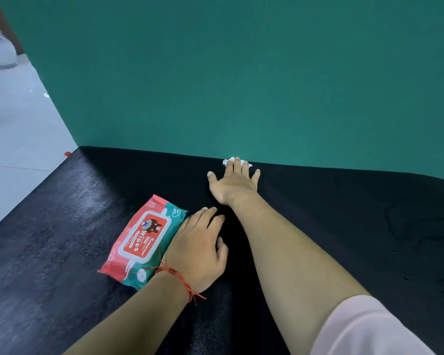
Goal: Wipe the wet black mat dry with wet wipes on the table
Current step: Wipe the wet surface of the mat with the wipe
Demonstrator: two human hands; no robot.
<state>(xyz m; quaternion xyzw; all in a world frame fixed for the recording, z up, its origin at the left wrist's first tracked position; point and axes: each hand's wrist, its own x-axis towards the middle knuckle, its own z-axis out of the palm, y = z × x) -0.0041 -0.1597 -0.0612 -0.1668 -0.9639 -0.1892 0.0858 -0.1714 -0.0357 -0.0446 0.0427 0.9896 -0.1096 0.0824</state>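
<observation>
Fingers (237, 165) of the right hand (232, 185) lay straight and spread wide, pressing a crumpled white wipe (226, 161) onto the far edge of the black mat (344, 226). This was probably so the flat hand could bear down on the damp surface at full reach. The left hand (198, 252) rested on the mat with loose, flat fingers, holding nothing and touching the side of the pack of wipes (144, 239), seemingly to steady the mat. Left of the pack the mat showed a greyish sheen, likely moisture not yet wiped.
</observation>
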